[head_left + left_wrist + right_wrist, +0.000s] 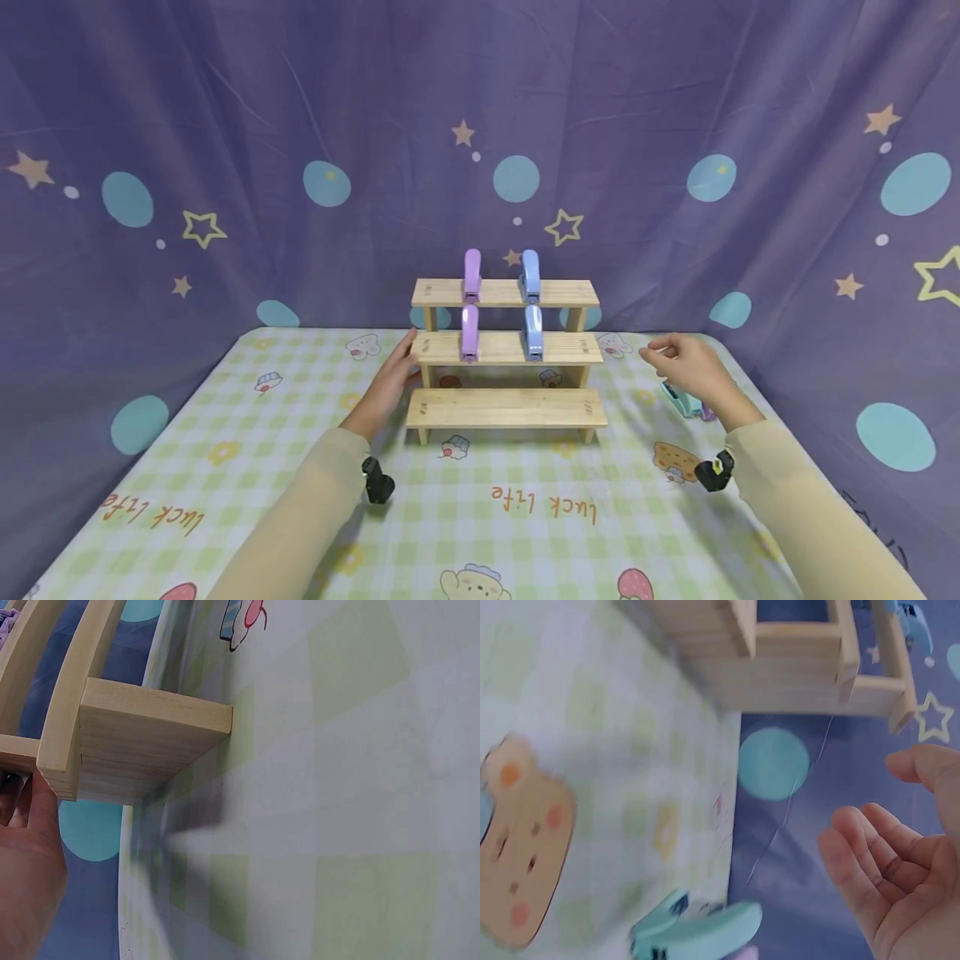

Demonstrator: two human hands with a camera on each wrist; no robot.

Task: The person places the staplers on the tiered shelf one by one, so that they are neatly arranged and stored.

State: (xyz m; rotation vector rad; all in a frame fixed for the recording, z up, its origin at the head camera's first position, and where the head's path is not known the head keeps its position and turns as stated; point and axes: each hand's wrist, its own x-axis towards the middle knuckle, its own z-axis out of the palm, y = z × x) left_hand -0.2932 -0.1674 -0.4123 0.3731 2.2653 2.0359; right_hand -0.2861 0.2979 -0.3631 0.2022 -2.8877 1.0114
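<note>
A three-tier wooden stand (507,407) stands at the middle back. My left hand (386,383) holds its left end by the middle shelf; in the left wrist view the fingertips are partly hidden behind the wood. Two purple staplers (470,333) and two blue staplers (533,333) stand on the top and middle shelves, one of each colour per shelf. Right of the stand, my right hand (693,367) is in the air with loosely bent fingers and nothing between them. Below it on the table lies a mint green stapler (705,934), with a purple one (707,412) beside it, mostly hidden.
A checked tablecloth (420,533) with cartoon prints covers the table. Behind the stand hangs a purple curtain (405,108) with stars and dots, and it runs along both sides too. The stand's lowest shelf (502,408) is nearest to me.
</note>
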